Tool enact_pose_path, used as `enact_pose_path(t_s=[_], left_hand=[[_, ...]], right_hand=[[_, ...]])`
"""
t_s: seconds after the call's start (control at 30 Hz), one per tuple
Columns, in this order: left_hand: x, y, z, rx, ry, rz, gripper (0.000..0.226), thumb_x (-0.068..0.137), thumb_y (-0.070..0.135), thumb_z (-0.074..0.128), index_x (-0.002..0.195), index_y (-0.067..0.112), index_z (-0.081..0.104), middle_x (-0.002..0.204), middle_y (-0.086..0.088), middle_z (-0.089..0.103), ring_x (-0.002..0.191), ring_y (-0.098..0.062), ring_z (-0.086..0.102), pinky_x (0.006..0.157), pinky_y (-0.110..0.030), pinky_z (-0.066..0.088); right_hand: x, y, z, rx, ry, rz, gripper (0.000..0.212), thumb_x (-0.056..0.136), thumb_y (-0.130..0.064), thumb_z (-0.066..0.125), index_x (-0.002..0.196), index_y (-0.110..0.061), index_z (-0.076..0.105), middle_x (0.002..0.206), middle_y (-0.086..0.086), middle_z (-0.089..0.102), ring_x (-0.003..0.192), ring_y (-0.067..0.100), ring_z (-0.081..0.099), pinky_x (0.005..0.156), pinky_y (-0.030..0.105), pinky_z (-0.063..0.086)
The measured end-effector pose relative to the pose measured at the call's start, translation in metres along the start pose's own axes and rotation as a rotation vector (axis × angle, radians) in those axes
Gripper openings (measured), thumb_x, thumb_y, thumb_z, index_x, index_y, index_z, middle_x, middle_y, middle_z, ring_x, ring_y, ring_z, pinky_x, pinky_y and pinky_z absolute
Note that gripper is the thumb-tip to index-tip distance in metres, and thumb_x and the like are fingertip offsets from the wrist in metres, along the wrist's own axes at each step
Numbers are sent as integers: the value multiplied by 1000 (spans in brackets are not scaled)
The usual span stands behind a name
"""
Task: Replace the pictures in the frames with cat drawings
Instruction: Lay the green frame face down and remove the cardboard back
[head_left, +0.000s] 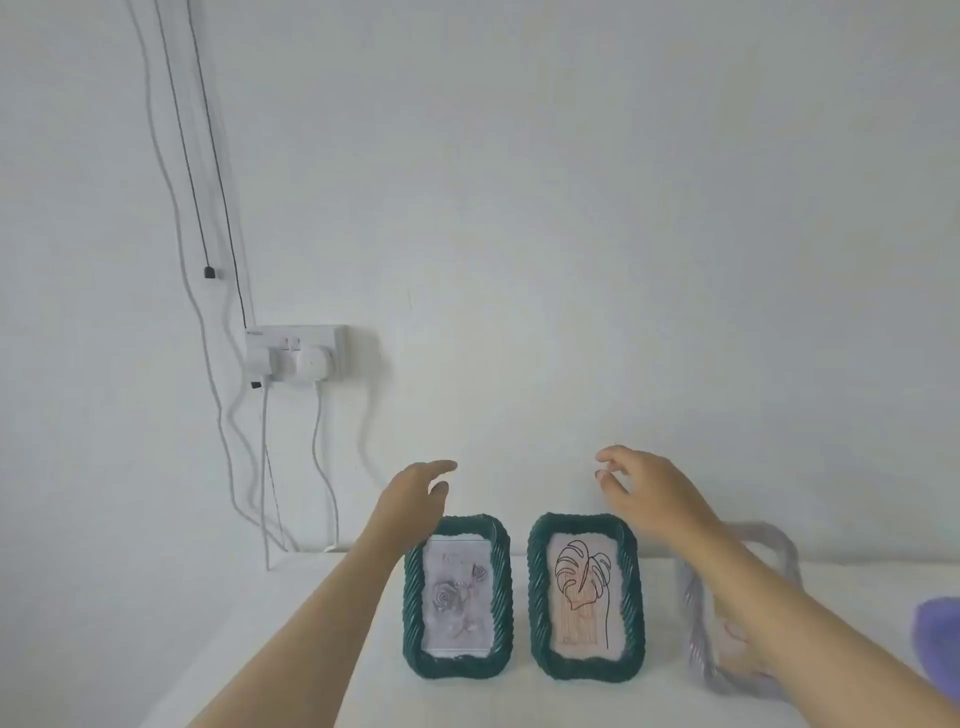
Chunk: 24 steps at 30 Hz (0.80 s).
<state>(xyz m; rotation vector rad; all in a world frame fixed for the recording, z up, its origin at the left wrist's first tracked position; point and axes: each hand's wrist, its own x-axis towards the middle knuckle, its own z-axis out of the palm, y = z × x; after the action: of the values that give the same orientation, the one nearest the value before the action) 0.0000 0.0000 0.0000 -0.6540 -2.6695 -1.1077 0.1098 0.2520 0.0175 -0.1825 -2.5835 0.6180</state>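
Two dark green ribbed frames stand upright side by side on the white table (332, 691). The left green frame (457, 595) holds a pale rose picture; the right green frame (584, 595) holds a line drawing of a leaf. A lilac frame (698, 639) stands further right, mostly hidden behind my right forearm. My left hand (415, 491) hovers above the left frame's top left corner, fingers relaxed, holding nothing. My right hand (644, 486) hovers above the right green frame's top right corner, fingers loosely curled and empty. No cat drawings are in sight.
A white wall rises right behind the frames. A wall socket (298, 359) with plugged-in chargers sits at the left, with several cables (319, 467) hanging to the table's back edge. A purple object (937, 636) shows at the right edge.
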Motion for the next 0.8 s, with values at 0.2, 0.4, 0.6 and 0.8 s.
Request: enact_pose_path(t_s=[0.2,0.4,0.6,0.8], left_hand=[[-35,-52,12,-284,24,-253,50,94,8,39,138,33,37,134,-8,48,122,-20,44,97,-29,35],[-65,-84,33,-395,-59,-346,63,93,2,37,142,40,25,139,-11,44,127,-18,41,99,-28,32],[-62,-97,44,-471,-74,-350,69,90,-6,40,135,44,25,102,4,70,97,-11,58,65,-3,41],[-58,-95,43,-452,-66,-329,69,85,-8,40,140,35,34,90,-5,66,72,-14,54,61,-9,45]], right_hand=[[-24,-19,76,259,-110,-5,35,94,-27,46,129,-27,47,118,-7,57,104,7,54,90,26,44],[-45,-41,139,400,-237,37,58,93,-23,47,144,-33,21,142,-10,35,131,8,34,105,27,29],[-49,-49,166,512,-213,98,68,92,-14,48,144,-42,12,141,-19,29,132,4,29,108,24,24],[-46,-49,164,564,-89,153,61,92,-4,46,139,-39,31,115,-9,47,91,4,50,82,10,37]])
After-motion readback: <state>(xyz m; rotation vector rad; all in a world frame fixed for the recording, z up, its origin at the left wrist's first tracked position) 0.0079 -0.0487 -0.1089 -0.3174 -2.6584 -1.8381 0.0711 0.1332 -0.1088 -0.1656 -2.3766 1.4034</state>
